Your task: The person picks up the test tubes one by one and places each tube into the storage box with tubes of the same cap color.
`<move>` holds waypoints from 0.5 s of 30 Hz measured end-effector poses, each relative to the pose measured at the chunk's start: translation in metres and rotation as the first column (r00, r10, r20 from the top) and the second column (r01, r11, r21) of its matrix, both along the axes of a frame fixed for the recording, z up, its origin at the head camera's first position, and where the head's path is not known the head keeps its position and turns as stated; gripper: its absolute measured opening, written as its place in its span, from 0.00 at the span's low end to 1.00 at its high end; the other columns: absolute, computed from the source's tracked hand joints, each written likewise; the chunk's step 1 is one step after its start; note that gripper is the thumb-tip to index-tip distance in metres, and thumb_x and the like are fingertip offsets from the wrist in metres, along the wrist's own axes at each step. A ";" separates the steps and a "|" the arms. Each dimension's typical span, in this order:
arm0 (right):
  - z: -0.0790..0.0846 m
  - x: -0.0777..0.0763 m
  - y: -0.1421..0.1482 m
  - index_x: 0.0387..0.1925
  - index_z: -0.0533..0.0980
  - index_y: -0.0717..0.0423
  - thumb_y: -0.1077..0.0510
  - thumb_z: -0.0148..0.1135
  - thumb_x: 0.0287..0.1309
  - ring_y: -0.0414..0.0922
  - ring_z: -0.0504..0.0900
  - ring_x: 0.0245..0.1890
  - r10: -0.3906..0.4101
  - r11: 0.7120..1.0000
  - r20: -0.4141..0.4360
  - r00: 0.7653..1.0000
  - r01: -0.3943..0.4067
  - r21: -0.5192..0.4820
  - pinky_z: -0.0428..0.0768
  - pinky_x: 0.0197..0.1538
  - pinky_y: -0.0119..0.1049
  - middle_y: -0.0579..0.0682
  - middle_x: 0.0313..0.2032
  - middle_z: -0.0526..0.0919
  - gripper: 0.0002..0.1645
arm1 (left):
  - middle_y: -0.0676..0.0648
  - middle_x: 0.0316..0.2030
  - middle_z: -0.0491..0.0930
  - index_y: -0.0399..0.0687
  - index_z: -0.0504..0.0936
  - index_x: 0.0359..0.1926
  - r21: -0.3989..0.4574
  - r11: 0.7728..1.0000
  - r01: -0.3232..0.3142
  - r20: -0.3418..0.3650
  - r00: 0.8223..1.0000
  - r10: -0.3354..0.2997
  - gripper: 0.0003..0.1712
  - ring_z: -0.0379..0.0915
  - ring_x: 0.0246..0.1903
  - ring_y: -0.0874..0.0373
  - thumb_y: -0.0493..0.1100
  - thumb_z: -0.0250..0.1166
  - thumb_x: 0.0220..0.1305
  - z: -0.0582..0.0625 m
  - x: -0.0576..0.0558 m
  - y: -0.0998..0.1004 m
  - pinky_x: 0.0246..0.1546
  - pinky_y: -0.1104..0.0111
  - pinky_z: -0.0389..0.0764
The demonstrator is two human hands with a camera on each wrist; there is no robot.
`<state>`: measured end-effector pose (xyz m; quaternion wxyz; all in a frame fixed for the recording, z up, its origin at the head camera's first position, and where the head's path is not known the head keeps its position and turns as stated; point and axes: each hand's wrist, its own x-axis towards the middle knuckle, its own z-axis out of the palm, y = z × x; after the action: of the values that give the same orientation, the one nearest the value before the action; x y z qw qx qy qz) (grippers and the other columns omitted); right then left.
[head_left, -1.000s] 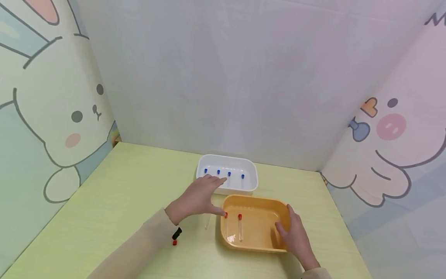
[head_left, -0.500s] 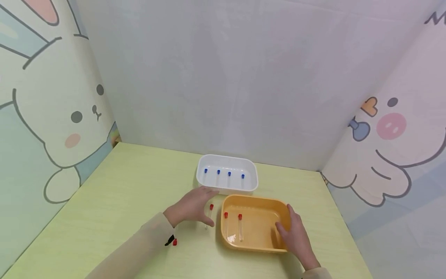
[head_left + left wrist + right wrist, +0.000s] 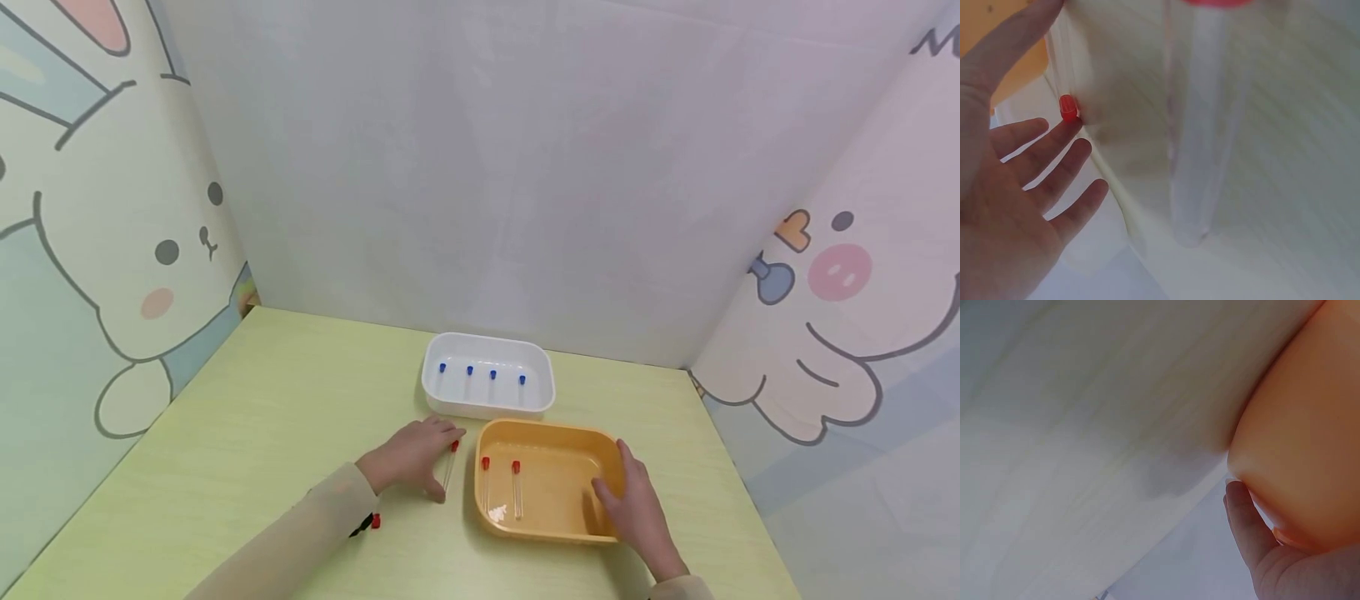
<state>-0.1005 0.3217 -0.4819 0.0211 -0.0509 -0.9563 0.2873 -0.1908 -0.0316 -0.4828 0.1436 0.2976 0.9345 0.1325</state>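
Observation:
My left hand (image 3: 408,458) reaches over a red-capped clear test tube (image 3: 448,477) lying on the table left of the orange tray (image 3: 566,492). Its thumb is by the tube's lower end and its fingers are by the cap; in the left wrist view a fingertip is right at the red cap (image 3: 1069,107), the fingers spread and nearly straight. My right hand (image 3: 637,512) holds the orange tray's right side, thumb inside the wall and fingers outside. Two red-capped test tubes (image 3: 517,490) lie in this tray. Another test tube (image 3: 1200,125) is large in the left wrist view.
Behind the orange tray stands a white tray (image 3: 487,411) with several blue-capped tubes (image 3: 492,375). A red cap (image 3: 376,521) shows beside my left sleeve, its tube mostly hidden. A grey-white backdrop (image 3: 480,208) rises behind the table (image 3: 330,375).
My left hand has drawn back from over the white and orange trays, down and left to the tube on the table, its thumb and fingers coming closer around it. My right hand stays put.

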 end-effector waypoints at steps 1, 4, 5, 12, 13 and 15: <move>0.000 0.000 0.000 0.79 0.48 0.70 0.57 0.64 0.69 0.75 0.66 0.69 -0.001 1.000 0.004 1.000 0.001 -0.001 0.68 0.70 0.68 0.78 0.71 0.61 0.49 | 0.48 0.69 0.75 0.49 0.71 0.73 -0.001 1.000 0.001 -0.004 1.000 -0.001 0.59 0.69 0.69 0.49 0.60 0.86 0.40 -0.001 0.000 0.000 0.71 0.53 0.74; 0.001 0.000 0.000 0.79 0.48 0.70 0.56 0.63 0.70 0.75 0.66 0.70 0.002 1.000 0.011 1.000 -0.002 -0.003 0.68 0.70 0.69 0.78 0.71 0.61 0.49 | 0.48 0.68 0.76 0.49 0.71 0.73 -0.006 1.000 0.009 -0.018 1.000 -0.009 0.58 0.69 0.68 0.50 0.60 0.86 0.41 -0.004 0.000 0.000 0.70 0.53 0.75; 0.001 0.000 0.001 0.79 0.48 0.70 0.56 0.64 0.69 0.75 0.66 0.70 0.007 1.000 0.009 1.000 -0.007 -0.005 0.68 0.70 0.69 0.79 0.71 0.61 0.49 | 0.49 0.68 0.76 0.49 0.71 0.73 -0.007 1.000 0.010 -0.022 1.000 -0.010 0.58 0.69 0.68 0.50 0.61 0.85 0.42 -0.004 0.000 0.000 0.70 0.53 0.75; 0.005 0.003 0.007 0.77 0.50 0.73 0.53 0.67 0.68 0.77 0.65 0.69 0.081 0.996 -0.043 0.996 -0.082 -0.031 0.67 0.69 0.72 0.81 0.69 0.62 0.51 | 0.48 0.69 0.76 0.48 0.71 0.73 0.025 1.000 0.007 -0.027 1.000 -0.007 0.60 0.70 0.68 0.49 0.61 0.86 0.40 0.004 0.000 -0.001 0.70 0.53 0.75; 0.005 0.004 0.009 0.77 0.50 0.72 0.52 0.67 0.67 0.77 0.65 0.69 0.089 0.995 -0.041 0.995 -0.090 -0.036 0.67 0.68 0.72 0.81 0.70 0.62 0.52 | 0.48 0.69 0.75 0.48 0.71 0.73 0.032 0.999 0.011 -0.030 1.000 -0.010 0.60 0.71 0.68 0.49 0.61 0.86 0.40 0.006 0.000 -0.002 0.70 0.53 0.75; 0.005 0.006 0.013 0.78 0.49 0.72 0.49 0.67 0.67 0.77 0.64 0.69 0.099 0.994 -0.027 0.995 -0.100 -0.046 0.67 0.68 0.73 0.80 0.70 0.61 0.54 | 0.48 0.69 0.75 0.49 0.70 0.74 0.049 0.999 0.019 -0.042 0.999 -0.016 0.61 0.71 0.68 0.50 0.61 0.86 0.40 0.013 0.000 -0.002 0.70 0.54 0.76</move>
<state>-0.0942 0.3352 -0.4769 0.0173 0.0001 -0.9502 0.3112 -0.1906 -0.0337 -0.4703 0.1179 0.3119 0.9311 0.1482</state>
